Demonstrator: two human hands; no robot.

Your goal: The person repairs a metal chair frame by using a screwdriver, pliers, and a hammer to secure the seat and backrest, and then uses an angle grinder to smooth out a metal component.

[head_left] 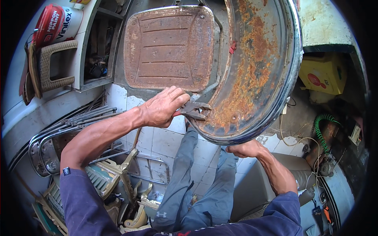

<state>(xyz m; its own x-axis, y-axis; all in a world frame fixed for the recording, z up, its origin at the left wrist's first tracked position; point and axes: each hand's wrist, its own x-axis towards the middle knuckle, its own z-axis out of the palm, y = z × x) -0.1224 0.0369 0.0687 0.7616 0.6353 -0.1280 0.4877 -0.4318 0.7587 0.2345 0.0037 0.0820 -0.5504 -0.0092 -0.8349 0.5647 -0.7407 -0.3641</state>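
Note:
My left hand (163,107) grips red-handled pliers (193,110), whose jaws bite on the inner edge of a large rusty wheel rim (256,70). The rim stands tilted in front of me, its lower edge above my knees. My right hand (246,149) holds the rim's bottom edge from below, fingers curled around it. My legs in grey trousers (197,185) stretch out beneath, over a white tiled floor.
A rusty metal chair seat (169,47) lies just behind the rim. Bent metal chair frames (67,129) and scrap pile up at the left. A paint bucket (59,23) sits top left; a yellow container (323,72) and a green coiled hose (321,129) are at the right.

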